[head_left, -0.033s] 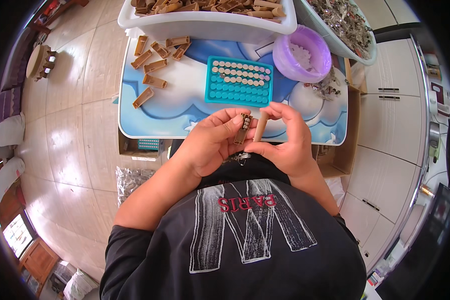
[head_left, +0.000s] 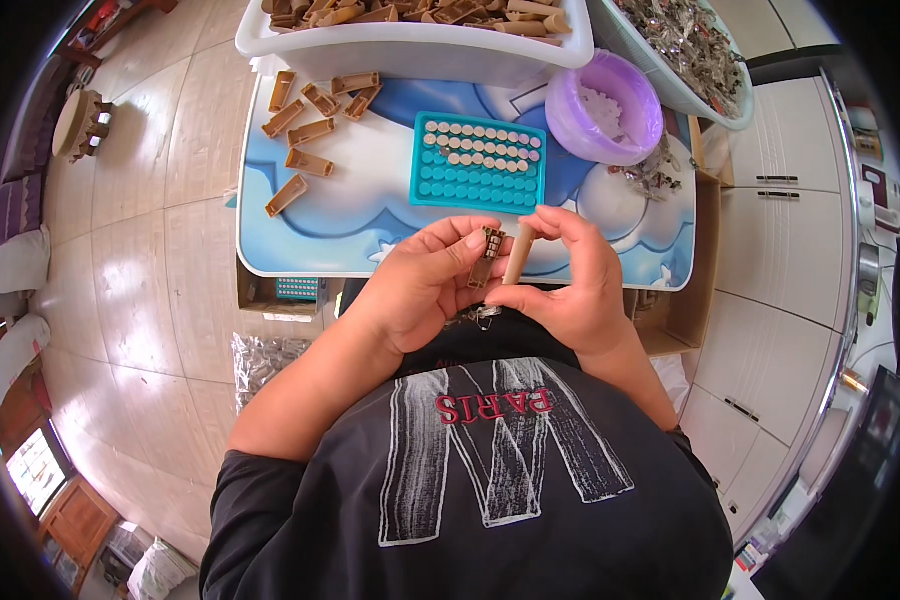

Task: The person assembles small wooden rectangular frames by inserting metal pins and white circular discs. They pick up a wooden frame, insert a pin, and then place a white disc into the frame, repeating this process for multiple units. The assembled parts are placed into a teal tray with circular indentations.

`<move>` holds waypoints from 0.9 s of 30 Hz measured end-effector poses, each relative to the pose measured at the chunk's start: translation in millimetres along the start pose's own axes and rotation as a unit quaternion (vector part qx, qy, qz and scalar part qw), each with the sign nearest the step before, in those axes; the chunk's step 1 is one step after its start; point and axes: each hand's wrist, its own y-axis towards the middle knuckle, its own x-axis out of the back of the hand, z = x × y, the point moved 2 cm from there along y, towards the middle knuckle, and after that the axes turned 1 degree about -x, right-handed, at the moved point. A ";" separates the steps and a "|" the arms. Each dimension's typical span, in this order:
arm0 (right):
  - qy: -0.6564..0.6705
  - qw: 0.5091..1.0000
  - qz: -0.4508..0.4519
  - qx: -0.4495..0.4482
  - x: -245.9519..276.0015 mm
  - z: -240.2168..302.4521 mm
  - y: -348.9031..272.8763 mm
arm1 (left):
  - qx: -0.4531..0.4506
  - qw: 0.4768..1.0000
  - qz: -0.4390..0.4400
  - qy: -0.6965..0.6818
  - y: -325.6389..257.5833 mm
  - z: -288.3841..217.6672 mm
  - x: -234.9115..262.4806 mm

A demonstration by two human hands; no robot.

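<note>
1. The small brown slotted part [head_left: 488, 255] is up off the table, held at chest height just over the near edge of the blue-and-white table top [head_left: 370, 215], and it stands roughly upright with its ribbed end uppermost.
2. The left hand [head_left: 425, 285] has it: thumb and fingertips are pinched around the part, with the rest of the fingers curled in behind it.
3. Right beside it, almost touching, is a tan peg [head_left: 519, 252], tilted a little, its top leaning toward the part.
4. The right hand [head_left: 570, 285] grips that peg, fingers closed over its upper end and the thumb pressed in from below.
5. Both hands sit close together, knuckles nearly meeting, and something small and metallic shows just beneath them; what it is cannot be told.
6. Further out on the table lies a teal tray [head_left: 478, 162] of round pockets, its far rows filled with pale caps and its near rows bare.
7. To the tray's right stands a purple bowl [head_left: 602, 122] with white bits inside.
8. To the left, loose brown channel pieces [head_left: 305, 130] lie scattered across the table top.
9. At the far edge, a white tub [head_left: 410, 45] is heaped with more brown pieces, and beside it a second tub [head_left: 685, 50] holds grey metal clips.
</note>
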 end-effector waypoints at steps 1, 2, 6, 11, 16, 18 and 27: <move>-0.038 0.999 0.004 0.021 0.2 2.1 0.8 | 0.000 1.000 -0.002 -0.001 0.3 0.2 0.9; -0.052 0.998 0.000 0.032 0.4 4.0 1.8 | 0.000 1.000 -0.004 -0.003 0.6 0.4 1.8; -0.095 0.993 -0.012 0.064 0.7 12.1 7.0 | -0.012 1.000 -0.017 0.010 3.2 3.0 6.0; -0.114 0.989 0.037 0.087 -2.7 16.8 11.3 | 0.003 1.000 0.007 -0.013 6.0 5.6 5.7; -0.105 0.989 0.047 0.092 -4.2 18.8 12.8 | 0.010 1.000 0.023 -0.018 6.7 5.5 7.3; -0.049 0.998 0.028 0.040 -1.2 14.0 12.5 | 0.018 0.999 0.029 -0.017 8.1 5.4 10.3; -0.098 0.992 0.052 0.065 4.4 15.0 17.7 | 0.027 1.000 0.003 -0.008 6.9 6.2 7.1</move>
